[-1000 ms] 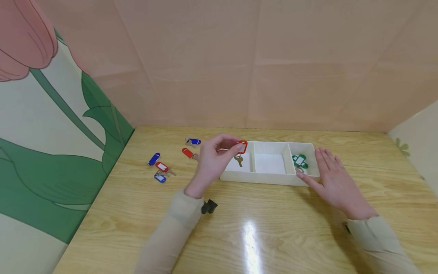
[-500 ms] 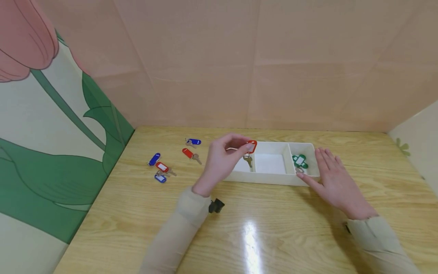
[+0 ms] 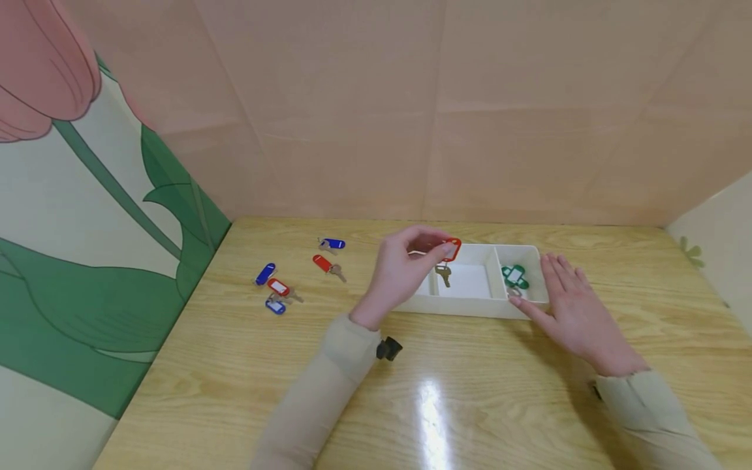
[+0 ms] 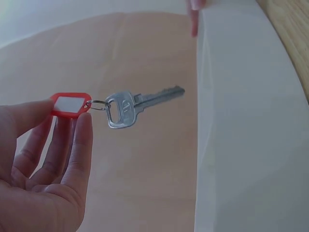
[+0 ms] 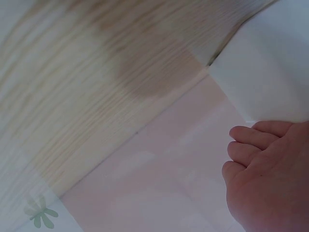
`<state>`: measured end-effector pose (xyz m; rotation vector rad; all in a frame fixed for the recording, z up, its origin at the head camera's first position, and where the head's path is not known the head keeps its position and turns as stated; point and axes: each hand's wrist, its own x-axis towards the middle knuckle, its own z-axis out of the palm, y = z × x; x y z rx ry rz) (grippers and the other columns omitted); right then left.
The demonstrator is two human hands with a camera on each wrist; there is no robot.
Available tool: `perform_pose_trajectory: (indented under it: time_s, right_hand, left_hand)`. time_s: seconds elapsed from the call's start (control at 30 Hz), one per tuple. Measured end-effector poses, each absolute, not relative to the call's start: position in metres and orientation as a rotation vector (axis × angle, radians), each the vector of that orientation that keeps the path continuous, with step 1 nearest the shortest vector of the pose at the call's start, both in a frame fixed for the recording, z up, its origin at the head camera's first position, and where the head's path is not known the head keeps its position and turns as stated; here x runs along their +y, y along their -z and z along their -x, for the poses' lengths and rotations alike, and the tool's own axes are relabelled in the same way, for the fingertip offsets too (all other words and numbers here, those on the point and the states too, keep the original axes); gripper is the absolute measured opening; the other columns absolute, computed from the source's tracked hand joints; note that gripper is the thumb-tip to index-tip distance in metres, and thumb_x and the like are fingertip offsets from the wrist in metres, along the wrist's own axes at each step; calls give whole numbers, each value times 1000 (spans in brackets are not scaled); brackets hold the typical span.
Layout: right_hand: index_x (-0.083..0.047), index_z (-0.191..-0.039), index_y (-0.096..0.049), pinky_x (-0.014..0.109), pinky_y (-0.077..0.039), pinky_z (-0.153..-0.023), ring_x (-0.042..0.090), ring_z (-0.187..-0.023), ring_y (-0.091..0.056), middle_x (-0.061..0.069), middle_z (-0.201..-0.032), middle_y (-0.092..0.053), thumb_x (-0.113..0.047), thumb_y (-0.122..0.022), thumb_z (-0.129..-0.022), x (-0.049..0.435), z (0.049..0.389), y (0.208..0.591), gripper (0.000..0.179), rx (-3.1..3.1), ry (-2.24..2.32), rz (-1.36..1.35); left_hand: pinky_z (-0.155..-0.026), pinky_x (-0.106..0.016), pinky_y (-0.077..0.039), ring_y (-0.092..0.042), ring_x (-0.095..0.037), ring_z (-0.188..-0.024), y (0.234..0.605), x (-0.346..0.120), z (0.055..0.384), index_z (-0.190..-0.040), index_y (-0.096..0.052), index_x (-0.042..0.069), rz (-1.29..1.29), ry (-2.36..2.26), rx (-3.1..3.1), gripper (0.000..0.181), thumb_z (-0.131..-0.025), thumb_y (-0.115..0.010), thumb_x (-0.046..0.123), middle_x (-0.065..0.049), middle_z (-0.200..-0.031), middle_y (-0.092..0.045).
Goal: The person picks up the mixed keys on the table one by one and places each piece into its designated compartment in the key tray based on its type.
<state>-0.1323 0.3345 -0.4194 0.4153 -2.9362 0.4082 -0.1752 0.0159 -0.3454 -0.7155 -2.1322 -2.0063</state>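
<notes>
Between thumb and fingers my left hand (image 3: 402, 267) pinches a red key tag (image 3: 452, 249). A metal key (image 4: 126, 108) hangs from the tag's ring, over the middle compartment of a white three-part box (image 3: 464, 305). In the left wrist view the tag's white label faces the camera. My right hand (image 3: 578, 316) rests against the box's right end, fingers straight along the outside and thumb at the front corner. Several green key tags (image 3: 515, 276) lie in the right compartment. Part of the left compartment is hidden behind my left hand.
On the wooden table (image 3: 223, 378), left of the box, lie two red key tags, one upper (image 3: 322, 263) and one lower (image 3: 278, 286), and three blue ones, at the back (image 3: 333, 243), left (image 3: 266, 273) and front (image 3: 275, 305). A pink-draped wall (image 3: 376, 130) stands behind.
My left hand has moved to the right with the red key tag, from over the left compartment to over the middle one. My right hand and the box have stayed put.
</notes>
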Motion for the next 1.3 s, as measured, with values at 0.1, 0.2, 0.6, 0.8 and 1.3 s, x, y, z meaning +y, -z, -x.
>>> perform_pose_trajectory:
  time_s: [0.1, 0.2, 0.6, 0.8, 1.3]
  right_hand:
    - [3, -160, -4, 51, 5, -121, 37, -153, 3, 31, -163, -11, -57, -57, -99, 334, 132, 419, 101, -2938, -408, -411]
    - [4, -160, -3, 51, 6, -121, 39, -152, 3, 32, -163, -10, -57, -57, -100, 334, 133, 419, 101, -2943, -411, -415]
    - [5, -160, -4, 52, 6, -121, 42, -152, 1, 32, -163, -10, -57, -57, -99, 333, 133, 417, 101, -2951, -402, -402]
    - [4, -160, -5, 50, 6, -121, 39, -153, 2, 31, -163, -12, -58, -57, -99, 333, 132, 417, 101, -2945, -409, -402]
    - [5, -160, -5, 51, 5, -121, 41, -152, 0, 32, -163, -12, -56, -58, -99, 334, 132, 419, 100, -2930, -410, -414]
  left_hand:
    - [-75, -29, -60, -70, -13, -81, 346, 21, 177, -105, -75, 6, 738, 2004, -2142, 13, -93, -77, 8, 2, -92, -73]
    - [-75, -28, -59, -71, -13, -79, 347, 26, 180, -105, -75, 7, 745, 1993, -2160, 12, -93, -77, 8, 2, -91, -73]
    - [-71, -25, -58, -69, -8, -79, 360, 42, 192, -103, -76, 9, 732, 1936, -2259, 11, -92, -78, 9, 8, -89, -73]
    - [-71, -23, -57, -68, -8, -76, 369, 49, 197, -102, -77, 7, 728, 1906, -2287, 11, -91, -78, 7, 0, -90, -75]
    - [-68, -22, -56, -67, -5, -76, 380, 58, 205, -100, -78, 8, 699, 1938, -2330, 11, -90, -80, 8, 3, -90, -75]
